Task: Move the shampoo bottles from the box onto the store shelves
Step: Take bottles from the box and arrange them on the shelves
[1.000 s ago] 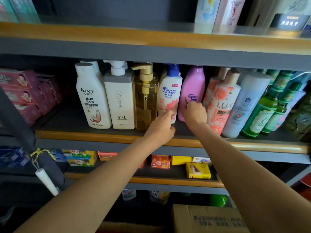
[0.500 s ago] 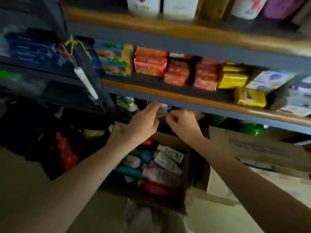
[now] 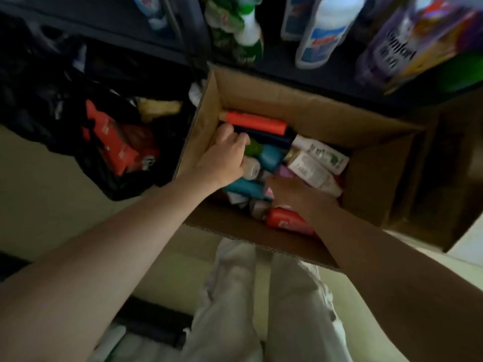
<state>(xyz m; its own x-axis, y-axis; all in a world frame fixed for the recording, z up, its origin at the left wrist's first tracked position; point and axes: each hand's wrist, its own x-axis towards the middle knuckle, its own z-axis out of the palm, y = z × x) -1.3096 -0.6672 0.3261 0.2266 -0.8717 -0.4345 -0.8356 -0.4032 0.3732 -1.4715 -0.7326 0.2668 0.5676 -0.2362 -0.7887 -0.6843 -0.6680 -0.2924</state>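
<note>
An open cardboard box (image 3: 287,100) stands on the floor below the shelves, filled with several bottles lying on their sides. An orange bottle (image 3: 254,124) and a dark blue bottle (image 3: 266,138) lie at the back, white ones (image 3: 321,155) to the right, a teal one (image 3: 243,188) and a red one (image 3: 285,220) at the front. My left hand (image 3: 224,158) reaches in at the left wall, fingers curled round the dark blue bottle's left end. My right hand (image 3: 295,194) lies in shadow on the bottles at the front right; its fingers are hidden.
The lowest shelf above the box holds a white bottle (image 3: 324,35), a purple pouch (image 3: 400,48) and a green spray bottle (image 3: 243,35). A black bag with red packs (image 3: 115,145) sits left of the box. A second carton (image 3: 449,165) stands to the right.
The view dropped from the shampoo shelf, past the soap shelf, down to the box. Both hands left the shelved bottles and went down into the box.
</note>
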